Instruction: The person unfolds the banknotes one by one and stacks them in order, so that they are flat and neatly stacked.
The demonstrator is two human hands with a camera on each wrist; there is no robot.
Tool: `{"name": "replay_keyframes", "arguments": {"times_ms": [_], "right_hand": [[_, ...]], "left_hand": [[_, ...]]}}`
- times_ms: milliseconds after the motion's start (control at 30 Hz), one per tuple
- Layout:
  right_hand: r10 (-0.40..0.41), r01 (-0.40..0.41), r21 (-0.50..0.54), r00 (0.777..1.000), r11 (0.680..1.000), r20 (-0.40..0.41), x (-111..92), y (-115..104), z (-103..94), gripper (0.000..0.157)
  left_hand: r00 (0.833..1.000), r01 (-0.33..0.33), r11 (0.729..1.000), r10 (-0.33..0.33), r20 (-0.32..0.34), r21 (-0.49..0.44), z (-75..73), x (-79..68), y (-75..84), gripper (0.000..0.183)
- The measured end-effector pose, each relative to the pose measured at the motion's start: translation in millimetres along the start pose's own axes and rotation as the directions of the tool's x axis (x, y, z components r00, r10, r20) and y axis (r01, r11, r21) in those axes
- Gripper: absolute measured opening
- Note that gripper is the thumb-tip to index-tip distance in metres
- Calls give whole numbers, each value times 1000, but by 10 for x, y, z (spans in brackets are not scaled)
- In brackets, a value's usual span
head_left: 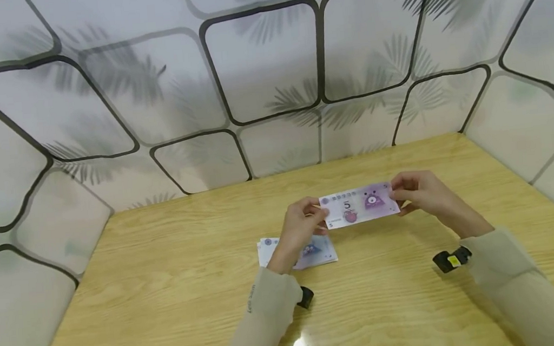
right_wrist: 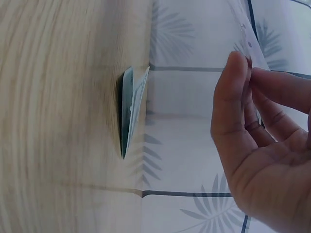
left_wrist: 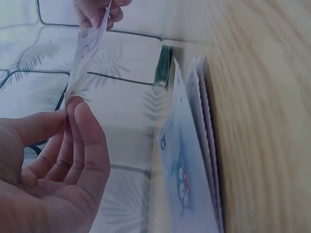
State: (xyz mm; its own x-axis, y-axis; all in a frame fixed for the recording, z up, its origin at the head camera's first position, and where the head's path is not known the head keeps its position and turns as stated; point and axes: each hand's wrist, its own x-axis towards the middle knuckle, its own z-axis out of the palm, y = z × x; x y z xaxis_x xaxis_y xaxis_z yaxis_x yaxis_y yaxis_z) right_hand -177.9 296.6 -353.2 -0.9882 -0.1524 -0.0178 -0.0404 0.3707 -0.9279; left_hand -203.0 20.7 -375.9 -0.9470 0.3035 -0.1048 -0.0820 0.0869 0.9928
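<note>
A purple-and-white play banknote [head_left: 359,205] marked 5, with cartoon monsters on it, is held stretched out above the table. My left hand [head_left: 302,228] pinches its left end between thumb and fingers. At the opposite end, my right hand [head_left: 420,194] pinches the note the same way. Below my left hand lies a small stack of banknotes [head_left: 319,251], partly covered by that hand and forearm. The stack's top note [left_wrist: 182,170] is bluish with a blue monster, and its layers stand slightly apart in the left wrist view.
A folded green note [right_wrist: 127,114] rests on the wooden table [head_left: 169,290] in the right wrist view; the head view does not show it. Patterned white walls [head_left: 268,65] with dark outlines and leaf prints border the table at the back and sides.
</note>
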Motion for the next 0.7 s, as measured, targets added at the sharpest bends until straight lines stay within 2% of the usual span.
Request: {"name": "replay_keyframes", "arguments": {"times_ms": [300, 533, 700], "right_hand": [[-41, 37, 65, 997, 997, 63, 19, 10, 57, 12], [-35, 27, 89, 996, 996, 85, 44, -4, 140, 12], [-45, 33, 110, 993, 993, 107, 74, -16, 195, 10]], "left_hand": [[1000, -23, 999, 23, -14, 47, -130, -50, 18, 25], [999, -50, 997, 51, -11, 57, -248, -102, 2, 25], [999, -46, 997, 47, -12, 64, -339, -140, 7, 25]]}}
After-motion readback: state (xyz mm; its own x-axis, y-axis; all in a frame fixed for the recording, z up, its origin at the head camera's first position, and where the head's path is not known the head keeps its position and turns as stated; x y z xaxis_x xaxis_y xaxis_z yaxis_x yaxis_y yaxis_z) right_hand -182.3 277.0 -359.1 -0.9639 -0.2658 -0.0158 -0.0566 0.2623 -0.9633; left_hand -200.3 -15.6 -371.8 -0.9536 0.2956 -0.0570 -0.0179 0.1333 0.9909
